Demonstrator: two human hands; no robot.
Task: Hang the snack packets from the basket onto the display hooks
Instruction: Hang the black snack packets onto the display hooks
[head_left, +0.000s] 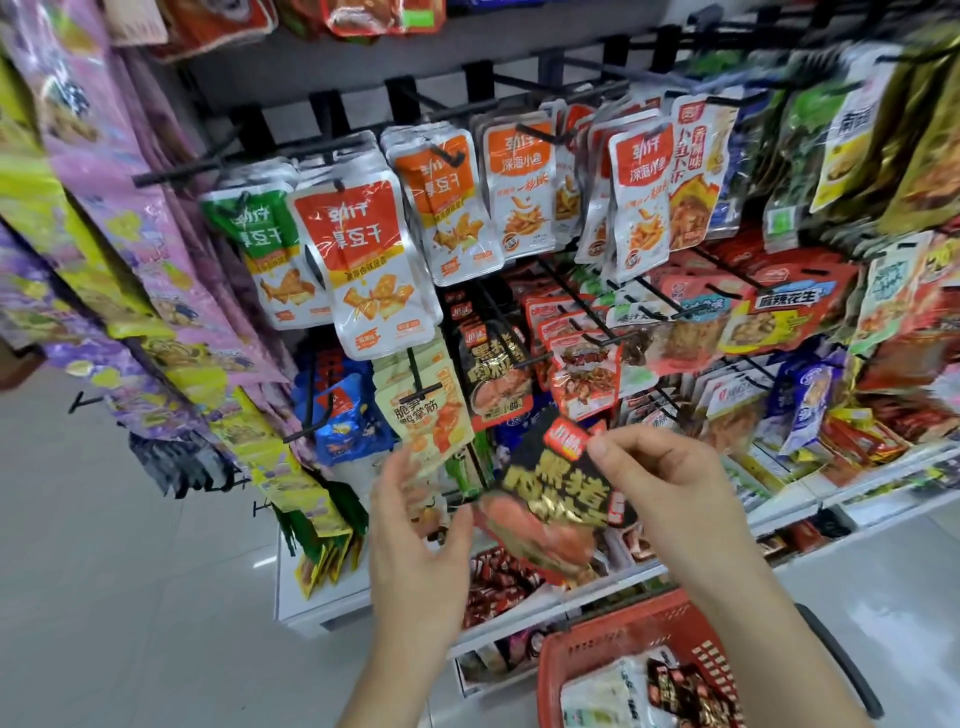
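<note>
My right hand (660, 483) pinches the top corner of a black snack packet (550, 499) with gold characters and a red label, held tilted in front of the lower rows of the display. My left hand (421, 525) is beside the packet's lower left edge, fingers spread and blurred; its thumb tip is at the packet's edge, and I cannot tell whether they touch. Matching black packets (493, 369) hang on a black hook (506, 317) just above. The red basket (613, 639) sits at the lower right with more packets (685, 686) inside.
Black hooks carry white-and-orange packets (374, 270) across the upper row and red packets (582, 364) lower down. Pink and yellow packets (156, 291) hang on a side rack to the left. White shelf edge (519, 618) runs below my hands. Grey floor tiles lie left.
</note>
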